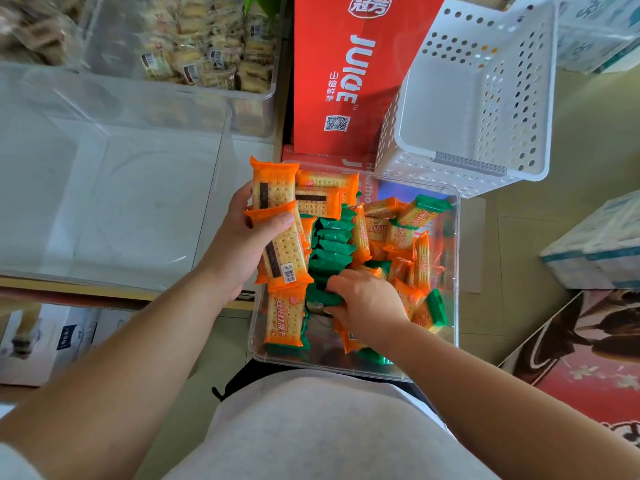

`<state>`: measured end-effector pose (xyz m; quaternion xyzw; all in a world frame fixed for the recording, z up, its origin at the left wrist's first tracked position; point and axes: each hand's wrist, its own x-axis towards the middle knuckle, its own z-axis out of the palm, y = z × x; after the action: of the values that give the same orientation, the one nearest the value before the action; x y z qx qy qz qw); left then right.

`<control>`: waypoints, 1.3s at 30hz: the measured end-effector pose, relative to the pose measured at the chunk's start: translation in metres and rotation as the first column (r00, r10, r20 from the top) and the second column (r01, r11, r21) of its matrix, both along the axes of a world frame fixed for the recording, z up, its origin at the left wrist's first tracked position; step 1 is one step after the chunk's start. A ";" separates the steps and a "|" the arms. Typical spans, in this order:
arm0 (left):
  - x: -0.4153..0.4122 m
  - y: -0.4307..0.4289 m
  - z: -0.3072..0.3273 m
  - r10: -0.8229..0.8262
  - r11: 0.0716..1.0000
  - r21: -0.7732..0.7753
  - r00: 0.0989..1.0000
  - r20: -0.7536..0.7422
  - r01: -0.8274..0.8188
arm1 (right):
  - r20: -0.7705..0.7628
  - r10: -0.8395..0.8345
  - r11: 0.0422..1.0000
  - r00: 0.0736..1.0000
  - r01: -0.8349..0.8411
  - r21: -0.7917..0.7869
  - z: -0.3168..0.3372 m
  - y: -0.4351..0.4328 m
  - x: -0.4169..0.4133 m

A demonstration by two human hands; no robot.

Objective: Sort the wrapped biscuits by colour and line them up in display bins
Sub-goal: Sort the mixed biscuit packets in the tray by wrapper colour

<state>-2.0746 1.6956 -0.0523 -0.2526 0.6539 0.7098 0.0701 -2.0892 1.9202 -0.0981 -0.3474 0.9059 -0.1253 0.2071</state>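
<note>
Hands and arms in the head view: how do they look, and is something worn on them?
The left hand and the right hand are bare: no glove, ring or watch is visible. Both forearms are uncovered, with no sleeve over them. The person wears a light grey top.

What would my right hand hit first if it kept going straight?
The right hand points left at the green packets it grips; beyond them, probably the orange packet lying by the left wall of the bin.
</note>
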 end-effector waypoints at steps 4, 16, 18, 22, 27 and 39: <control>-0.001 0.000 -0.001 -0.012 1.000 -0.014 1.000 0.001 0.012 | -0.177 0.096 0.987 0.979 -0.071 0.146 -0.008 -0.002 0.000; -0.001 -0.001 -0.002 -0.025 1.000 -0.009 1.000 0.007 0.025 | -0.169 -0.253 0.950 0.953 0.211 -0.232 0.011 0.027 -0.017; -0.001 -0.001 -0.002 -0.025 1.000 -0.011 1.000 0.009 0.026 | -0.109 -0.428 0.901 0.897 0.414 -0.130 0.014 0.037 -0.033; -0.001 0.000 0.001 -0.025 1.000 -0.016 1.000 0.008 0.025 | -0.008 -0.306 0.868 0.952 0.283 0.408 0.014 0.033 -0.055; -0.002 0.001 0.001 -0.027 0.999 -0.020 1.000 0.014 0.027 | 0.054 -0.298 0.856 0.953 0.242 0.458 0.011 0.018 -0.061; -0.001 -0.001 0.003 -0.030 0.999 -0.015 0.999 0.013 0.030 | -0.033 -0.511 0.842 0.859 0.492 -0.220 0.064 0.040 -0.056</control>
<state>-2.0760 1.6942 -0.0496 -0.2477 0.6624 0.7021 0.0830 -2.1447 1.9605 -0.0346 -0.1229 0.9559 -0.2512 0.0892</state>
